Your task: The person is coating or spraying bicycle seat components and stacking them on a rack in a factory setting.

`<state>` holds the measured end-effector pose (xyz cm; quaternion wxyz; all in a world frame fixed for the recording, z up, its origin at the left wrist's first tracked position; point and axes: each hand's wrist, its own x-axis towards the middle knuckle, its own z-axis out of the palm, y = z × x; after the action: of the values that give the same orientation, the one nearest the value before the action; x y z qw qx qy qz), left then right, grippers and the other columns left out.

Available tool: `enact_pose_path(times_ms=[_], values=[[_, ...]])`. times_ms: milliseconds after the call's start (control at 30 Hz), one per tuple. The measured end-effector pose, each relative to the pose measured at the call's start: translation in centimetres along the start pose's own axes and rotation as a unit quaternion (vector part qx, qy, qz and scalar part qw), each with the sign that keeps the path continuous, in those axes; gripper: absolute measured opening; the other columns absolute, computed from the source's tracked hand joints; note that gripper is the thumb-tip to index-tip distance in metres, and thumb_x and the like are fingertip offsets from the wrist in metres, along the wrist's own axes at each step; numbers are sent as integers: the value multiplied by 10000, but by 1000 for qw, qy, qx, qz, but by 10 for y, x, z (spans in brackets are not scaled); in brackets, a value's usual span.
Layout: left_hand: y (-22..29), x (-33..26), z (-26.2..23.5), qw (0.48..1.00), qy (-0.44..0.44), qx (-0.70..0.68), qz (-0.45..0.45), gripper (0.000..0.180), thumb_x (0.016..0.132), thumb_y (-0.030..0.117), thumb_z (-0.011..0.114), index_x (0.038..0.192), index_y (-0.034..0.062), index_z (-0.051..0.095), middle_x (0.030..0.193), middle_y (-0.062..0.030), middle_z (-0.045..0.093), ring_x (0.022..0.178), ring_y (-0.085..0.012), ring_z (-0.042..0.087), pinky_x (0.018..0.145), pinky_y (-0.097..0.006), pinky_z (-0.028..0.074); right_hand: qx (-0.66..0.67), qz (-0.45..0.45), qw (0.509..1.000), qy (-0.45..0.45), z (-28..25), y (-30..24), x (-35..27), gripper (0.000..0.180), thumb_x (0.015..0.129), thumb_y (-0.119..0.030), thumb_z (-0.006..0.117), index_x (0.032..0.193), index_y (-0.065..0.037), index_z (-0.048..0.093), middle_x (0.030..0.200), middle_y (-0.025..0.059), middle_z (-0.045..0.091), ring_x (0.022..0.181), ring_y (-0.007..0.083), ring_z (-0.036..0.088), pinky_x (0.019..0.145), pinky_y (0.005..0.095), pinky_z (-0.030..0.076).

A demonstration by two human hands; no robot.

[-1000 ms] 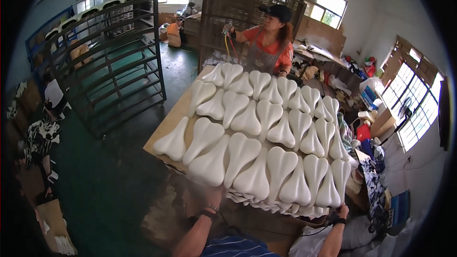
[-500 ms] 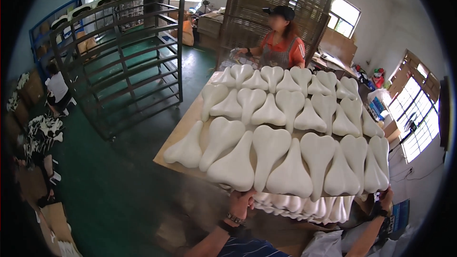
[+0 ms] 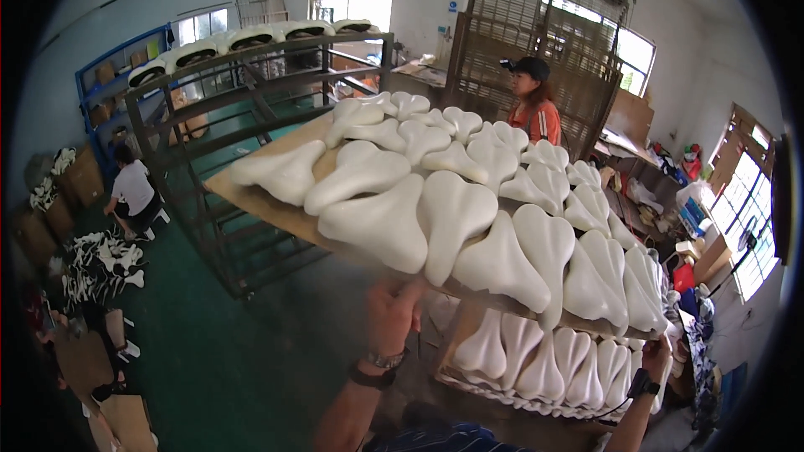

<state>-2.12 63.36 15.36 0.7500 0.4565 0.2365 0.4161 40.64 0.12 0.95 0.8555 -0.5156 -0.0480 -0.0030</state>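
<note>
Board (image 3: 251,201) now raised; white saddles (image 3: 452,209)

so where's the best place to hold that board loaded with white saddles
By its near long edge, from underneath, hands wide apart, as the left hand and right hand do now. The board is broad, thin and covered with loose saddles, so only the rim is free.
</note>
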Motion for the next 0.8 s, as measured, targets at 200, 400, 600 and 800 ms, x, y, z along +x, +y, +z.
enact_pose_path(times_ms=[200,400,600,800], values=[[71,87,-59,996,-36,82,29,136,896,107,638,938,-21,616,797,-72,646,505,-90,504,416,-251,408,42,33,995,79,129,109,-27,149,978,-242,643,939,-99,659,711,20,663,542,152,583,506,288,468],[76,177,-143,968,63,226,95,129,846,96,640,883,-25,663,688,-54,629,478,-116,518,393,-267,375,66,30,997,-31,191,177,-44,175,1016,-290,599,1004,-122,643,832,-12,687,644,98,580,546,262,440],[66,271,-231,984,169,16,62,253,853,109,624,1053,-45,639,598,-43,571,389,-121,464,338,-296,358,86,-24,995,-41,278,175,-53,192,1026,-254,558,1085,-93,644,899,30,708,712,137,627,614,281,495],[112,349,-292,968,140,136,159,253,887,132,571,977,-77,682,708,-102,663,390,-129,485,339,-267,357,60,9,998,3,475,234,-49,198,1015,-239,556,1087,-76,642,912,50,707,733,153,632,629,302,498]])
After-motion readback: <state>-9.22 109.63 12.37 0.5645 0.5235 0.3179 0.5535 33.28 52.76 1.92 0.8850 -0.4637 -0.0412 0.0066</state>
